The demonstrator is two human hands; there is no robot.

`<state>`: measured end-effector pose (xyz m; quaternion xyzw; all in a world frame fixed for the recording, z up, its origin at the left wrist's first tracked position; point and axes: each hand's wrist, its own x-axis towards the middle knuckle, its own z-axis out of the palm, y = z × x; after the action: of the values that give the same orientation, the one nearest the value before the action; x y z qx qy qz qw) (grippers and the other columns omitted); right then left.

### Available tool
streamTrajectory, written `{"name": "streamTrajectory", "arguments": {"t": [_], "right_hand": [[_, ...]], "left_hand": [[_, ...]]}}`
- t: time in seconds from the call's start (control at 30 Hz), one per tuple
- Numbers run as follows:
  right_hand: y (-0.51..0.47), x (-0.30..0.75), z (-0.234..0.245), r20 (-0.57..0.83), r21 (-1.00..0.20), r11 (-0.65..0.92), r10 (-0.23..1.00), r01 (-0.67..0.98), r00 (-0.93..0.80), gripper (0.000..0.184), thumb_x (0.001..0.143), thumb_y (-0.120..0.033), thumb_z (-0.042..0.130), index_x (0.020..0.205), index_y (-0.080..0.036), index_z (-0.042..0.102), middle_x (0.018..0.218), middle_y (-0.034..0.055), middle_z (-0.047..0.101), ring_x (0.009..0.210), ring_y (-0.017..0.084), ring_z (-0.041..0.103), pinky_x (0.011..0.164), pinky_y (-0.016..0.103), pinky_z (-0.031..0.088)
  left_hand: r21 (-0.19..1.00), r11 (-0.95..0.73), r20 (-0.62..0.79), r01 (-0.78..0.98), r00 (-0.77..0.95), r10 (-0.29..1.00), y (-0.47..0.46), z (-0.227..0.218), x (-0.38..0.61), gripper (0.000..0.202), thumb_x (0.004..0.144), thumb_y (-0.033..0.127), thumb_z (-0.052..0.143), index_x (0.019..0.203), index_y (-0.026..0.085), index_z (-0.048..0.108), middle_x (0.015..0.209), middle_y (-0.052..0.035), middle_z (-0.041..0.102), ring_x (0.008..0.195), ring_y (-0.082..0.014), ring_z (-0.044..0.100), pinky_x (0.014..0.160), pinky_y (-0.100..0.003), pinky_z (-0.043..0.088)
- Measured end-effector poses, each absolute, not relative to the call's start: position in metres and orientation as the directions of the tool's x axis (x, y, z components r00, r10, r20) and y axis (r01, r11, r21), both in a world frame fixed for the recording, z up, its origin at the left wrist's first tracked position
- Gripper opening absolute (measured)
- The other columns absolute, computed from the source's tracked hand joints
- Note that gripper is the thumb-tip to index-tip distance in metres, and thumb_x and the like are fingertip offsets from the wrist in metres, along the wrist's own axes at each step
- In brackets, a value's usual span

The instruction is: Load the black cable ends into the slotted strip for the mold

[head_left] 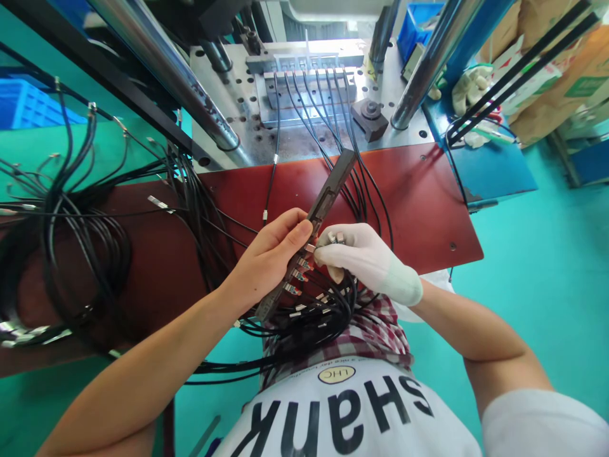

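My bare left hand [266, 257] is wrapped round a long dark metal bar [334, 183], which lies slantwise above my lap. Several cable plugs [292, 289] with metal ends and orange-red parts sit in a row along the bar's lower half. In a white glove, my right hand [375, 260] pinches small metal-ended cable connectors [339, 238] close to the bar's right side. Its fingertips are at another plug by my left thumb; whether that plug is seated cannot be made out. A bundle of black cables [333, 324] hangs below, across my lap.
Behind the red-brown board [413, 203] stands a press with a metal mold block [304, 105], several black cables running out of it. Steel columns [183, 82] rise on both sides. More cable coils [71, 235] lie at left. Gloves [471, 89] rest on a blue surface at right.
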<state>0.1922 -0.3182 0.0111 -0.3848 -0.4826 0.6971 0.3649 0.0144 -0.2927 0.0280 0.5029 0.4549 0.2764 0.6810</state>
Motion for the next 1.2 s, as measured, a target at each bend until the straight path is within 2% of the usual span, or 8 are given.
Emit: {"name": "streamTrajectory", "arguments": {"t": [0.2,0.3,0.43,0.6,0.83,1.0,1.1,1.2], "right_hand": [[-0.316,0.192,0.014,-0.189,-0.957,-0.269,0.866,-0.112,-0.463,0.017,0.088,-0.022,0.056,0.075,-0.012,0.056,0.057,-0.0024,0.055,0.052,0.006,0.049,0.049,0.017,0.034],[-0.316,0.19,0.014,-0.187,-0.963,-0.254,0.873,-0.093,-0.451,0.019,0.089,-0.024,0.056,0.074,-0.013,0.053,0.06,-0.0024,0.055,0.055,0.006,0.05,0.052,0.017,0.036],[-0.317,0.189,0.008,-0.18,-0.977,-0.213,0.893,-0.034,-0.412,0.024,0.091,-0.029,0.058,0.074,-0.013,0.053,0.063,-0.002,0.056,0.059,0.006,0.05,0.056,0.018,0.038],[-0.322,0.198,0.003,-0.236,-0.932,-0.314,0.904,-0.18,-0.356,0.03,0.078,-0.029,0.078,0.098,-0.014,0.063,0.083,-0.0012,0.062,0.072,0.007,0.057,0.062,0.016,0.045],[-0.334,0.199,0.002,-0.216,-0.929,-0.259,0.959,-0.264,-0.182,0.03,0.078,-0.034,0.079,0.093,-0.013,0.064,0.084,0.0003,0.065,0.071,0.005,0.057,0.062,0.014,0.046],[-0.336,0.191,0.006,-0.081,-0.995,-0.082,0.997,-0.051,-0.02,0.026,0.081,-0.037,0.075,0.089,-0.013,0.069,0.076,-0.0009,0.063,0.065,0.006,0.054,0.059,0.016,0.044],[-0.332,0.192,0.01,-0.005,-0.994,0.007,0.994,0.112,-0.106,0.024,0.09,-0.036,0.063,0.082,-0.013,0.069,0.068,-0.0025,0.059,0.061,0.005,0.048,0.056,0.017,0.04],[-0.326,0.195,0.011,-0.052,-0.997,-0.035,0.969,0.071,-0.24,0.027,0.093,-0.032,0.058,0.076,-0.012,0.064,0.066,-0.0027,0.058,0.062,0.006,0.049,0.057,0.018,0.039]], "left_hand": [[0.918,0.391,-0.378,0.067,0.443,0.813,-0.293,0.023,0.015,0.031,0.094,0.051,0.053,0.088,0.02,0.05,0.069,0.0016,0.053,0.053,-0.0087,0.048,0.045,-0.018,0.039],[0.963,0.148,-0.233,0.228,0.418,0.878,-0.294,0.023,0.014,0.029,0.097,0.047,0.051,0.09,0.019,0.051,0.073,0.0016,0.053,0.058,-0.0083,0.047,0.051,-0.019,0.04],[0.88,-0.195,-0.015,0.433,0.436,0.9,-0.292,0.021,0.011,0.023,0.099,0.039,0.049,0.094,0.016,0.052,0.08,0.0004,0.056,0.068,-0.0084,0.05,0.062,-0.019,0.041],[0.941,0.009,-0.153,0.337,0.403,0.902,-0.289,0.019,0.006,0.028,0.097,0.045,0.05,0.096,0.017,0.052,0.081,0.0,0.055,0.066,-0.0092,0.052,0.058,-0.018,0.043],[0.953,0.231,-0.293,0.195,0.405,0.866,-0.29,0.021,0.004,0.032,0.092,0.05,0.057,0.096,0.019,0.049,0.083,-0.0002,0.055,0.063,-0.0093,0.054,0.049,-0.016,0.045],[0.946,0.294,-0.323,0.136,0.465,0.824,-0.291,0.016,0.001,0.029,0.095,0.048,0.054,0.093,0.02,0.05,0.069,0.002,0.053,0.055,-0.0079,0.048,0.049,-0.016,0.04],[0.937,0.317,-0.348,0.147,0.478,0.806,-0.291,0.013,0.0,0.029,0.096,0.048,0.052,0.093,0.02,0.052,0.065,0.002,0.054,0.052,-0.0079,0.046,0.047,-0.017,0.037],[0.935,0.326,-0.353,0.142,0.474,0.806,-0.292,0.013,0.0,0.03,0.095,0.049,0.053,0.094,0.02,0.053,0.069,0.0011,0.056,0.054,-0.0084,0.049,0.046,-0.017,0.037]]}}
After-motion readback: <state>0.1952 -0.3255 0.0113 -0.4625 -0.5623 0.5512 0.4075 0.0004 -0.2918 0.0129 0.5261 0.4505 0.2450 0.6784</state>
